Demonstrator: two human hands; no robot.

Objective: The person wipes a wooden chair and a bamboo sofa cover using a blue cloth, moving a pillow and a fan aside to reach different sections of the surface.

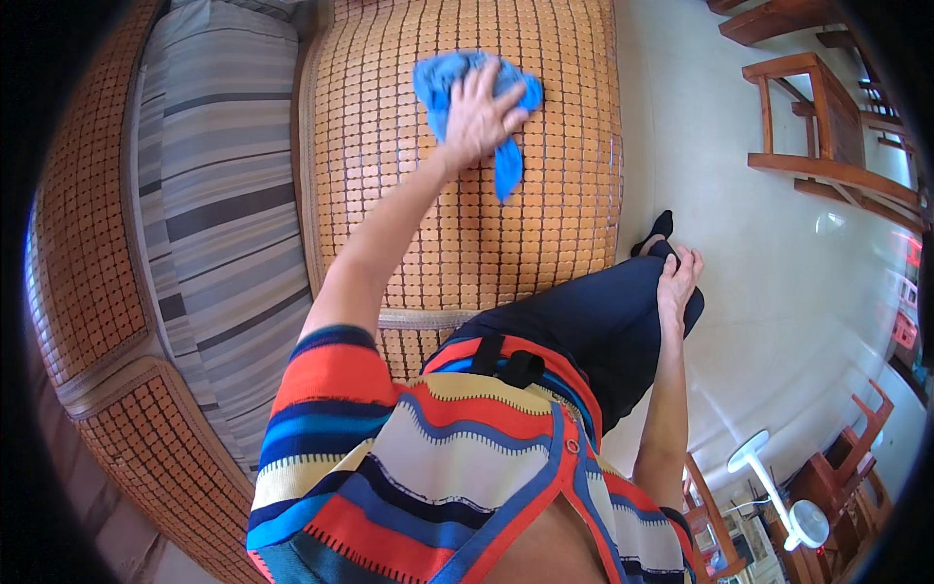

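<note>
My left hand (478,120) lies palm down on a crumpled blue cloth (441,77), pressing it against a mat of small tan tiles (438,248) on the seat. The fingers are spread over the bunched cloth, and one pointed corner trails towards me. My right hand (678,281) rests on the knee of my dark trousers (584,314), its fingers slightly bent and apart, holding nothing.
Striped cushions (226,182) line the seat's left side, with more tiled matting (95,241) behind them. To the right are the pale floor (730,255), a wooden chair (824,117), a white fan (806,522) and a reddish-brown stool (839,452).
</note>
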